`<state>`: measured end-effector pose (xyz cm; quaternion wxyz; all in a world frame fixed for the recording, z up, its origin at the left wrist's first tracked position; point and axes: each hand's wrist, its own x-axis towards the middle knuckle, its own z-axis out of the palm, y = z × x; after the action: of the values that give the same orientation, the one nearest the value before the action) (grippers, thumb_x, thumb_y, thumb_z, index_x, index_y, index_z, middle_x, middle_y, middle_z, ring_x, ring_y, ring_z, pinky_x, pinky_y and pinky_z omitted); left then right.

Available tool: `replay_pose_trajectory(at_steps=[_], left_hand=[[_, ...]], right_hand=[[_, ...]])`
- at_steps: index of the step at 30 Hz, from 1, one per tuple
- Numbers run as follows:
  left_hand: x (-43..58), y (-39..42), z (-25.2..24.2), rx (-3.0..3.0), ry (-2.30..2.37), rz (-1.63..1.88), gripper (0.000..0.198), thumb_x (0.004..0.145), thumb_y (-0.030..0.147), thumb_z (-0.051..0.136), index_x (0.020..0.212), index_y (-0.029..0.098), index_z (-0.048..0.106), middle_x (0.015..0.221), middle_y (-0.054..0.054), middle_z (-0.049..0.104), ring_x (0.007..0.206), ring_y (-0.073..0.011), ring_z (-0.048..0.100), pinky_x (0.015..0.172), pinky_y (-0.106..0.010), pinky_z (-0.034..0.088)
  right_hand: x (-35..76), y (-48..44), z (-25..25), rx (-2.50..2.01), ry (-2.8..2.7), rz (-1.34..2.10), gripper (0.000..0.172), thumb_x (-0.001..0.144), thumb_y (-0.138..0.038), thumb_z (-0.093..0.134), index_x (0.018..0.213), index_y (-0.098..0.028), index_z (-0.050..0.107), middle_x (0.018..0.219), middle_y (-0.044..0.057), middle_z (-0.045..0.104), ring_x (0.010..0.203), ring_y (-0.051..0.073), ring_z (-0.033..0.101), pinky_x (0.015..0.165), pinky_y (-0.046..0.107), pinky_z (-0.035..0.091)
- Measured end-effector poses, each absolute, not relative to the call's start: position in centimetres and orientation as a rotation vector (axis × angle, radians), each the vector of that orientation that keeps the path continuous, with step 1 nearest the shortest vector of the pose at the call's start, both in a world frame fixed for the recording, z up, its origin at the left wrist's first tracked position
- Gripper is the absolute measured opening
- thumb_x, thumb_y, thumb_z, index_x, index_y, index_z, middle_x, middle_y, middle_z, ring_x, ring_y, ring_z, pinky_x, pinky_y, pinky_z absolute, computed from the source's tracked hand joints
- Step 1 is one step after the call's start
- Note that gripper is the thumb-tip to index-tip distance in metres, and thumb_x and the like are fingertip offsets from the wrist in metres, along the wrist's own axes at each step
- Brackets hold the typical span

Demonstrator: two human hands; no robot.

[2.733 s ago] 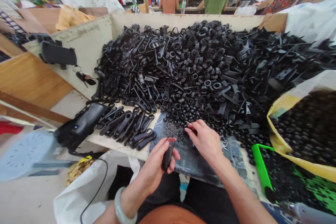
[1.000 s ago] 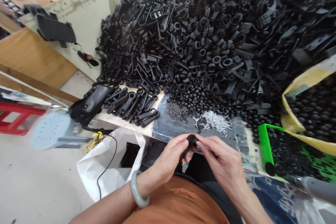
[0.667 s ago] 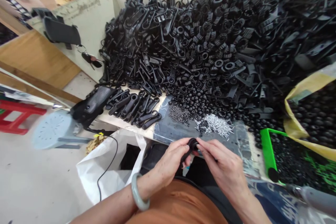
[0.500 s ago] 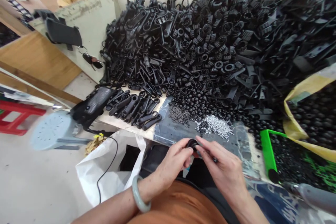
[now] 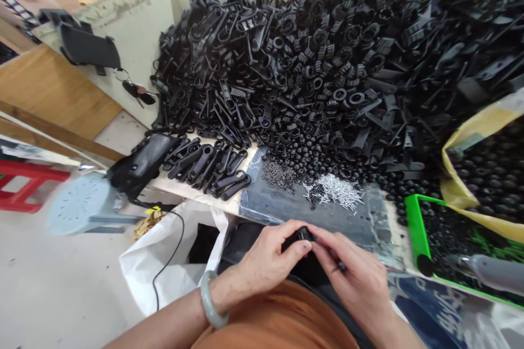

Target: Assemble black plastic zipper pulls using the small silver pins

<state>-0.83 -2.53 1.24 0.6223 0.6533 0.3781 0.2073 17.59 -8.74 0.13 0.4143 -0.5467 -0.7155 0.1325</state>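
Note:
My left hand [image 5: 273, 257] is closed round a black plastic handle part [image 5: 300, 234], held just in front of the bench edge above my lap. My right hand [image 5: 355, 277] meets it from the right, fingers pinched at the part's round end; what is in the pinch is too small to make out. A green bangle [image 5: 209, 301] sits on my left wrist. Just beyond my hands lie a heap of silver pins [image 5: 335, 192] and a heap of small dark screws [image 5: 279, 173] on a dark mat [image 5: 286, 206].
A huge pile of black plastic parts [image 5: 319, 60] fills the bench. A row of handle parts [image 5: 208, 166] lies at front left beside a black mesh pouch [image 5: 141, 163]. A green tray [image 5: 413, 229], yellow bag [image 5: 483, 174] and grey power tool [image 5: 491, 275] are right. A white bag [image 5: 164, 262] hangs below.
My hands came back from the pin heap to my lap and closed together on the part. Over the last second they sank slightly toward me.

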Motion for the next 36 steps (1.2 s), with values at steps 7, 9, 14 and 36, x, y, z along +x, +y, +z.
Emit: replay_pose_trajectory(at_steps=[7,9,14,36], left_hand=[[0.2,-2.9,1.4,1.364,0.897,0.547,0.031,0.103,0.040,0.054,0.118,0.017,0.068,0.098,-0.005,0.074,0.092,-0.0190,0.067,0.086,-0.028,0.050],[0.3,-2.9,1.5,1.355,0.903,0.545,0.031,0.103,0.040,0.053,0.116,0.017,0.068,0.097,-0.005,0.074,0.092,-0.0194,0.067,0.086,-0.029,0.051],[0.1,-3.2,1.1,1.393,0.926,0.522,0.033,0.104,0.041,0.051,0.120,0.018,0.067,0.103,-0.007,0.075,0.094,-0.0203,0.067,0.087,-0.030,0.051],[0.0,-3.0,1.2,1.476,0.887,0.488,0.035,0.104,0.045,0.049,0.115,0.018,0.068,0.090,-0.004,0.071,0.082,-0.0181,0.064,0.079,-0.028,0.048]], right_hand=[[18.4,-7.9,1.0,-1.367,-1.910,0.086,0.021,0.104,-0.015,0.057,0.115,-0.018,0.074,0.093,0.008,0.077,0.069,0.012,0.075,0.061,0.018,0.058],[18.5,-7.7,1.2,-1.364,-1.906,0.137,0.022,0.104,-0.016,0.055,0.114,-0.019,0.075,0.091,0.007,0.077,0.068,0.011,0.075,0.059,0.017,0.058],[18.5,-7.7,1.6,-1.354,-1.882,0.291,0.023,0.103,-0.017,0.055,0.109,-0.021,0.077,0.092,0.006,0.078,0.072,0.013,0.077,0.062,0.018,0.061],[18.1,-8.8,0.9,-1.405,-1.737,0.404,0.019,0.100,-0.015,0.061,0.111,-0.024,0.073,0.087,0.001,0.077,0.070,0.013,0.075,0.066,0.019,0.060]])
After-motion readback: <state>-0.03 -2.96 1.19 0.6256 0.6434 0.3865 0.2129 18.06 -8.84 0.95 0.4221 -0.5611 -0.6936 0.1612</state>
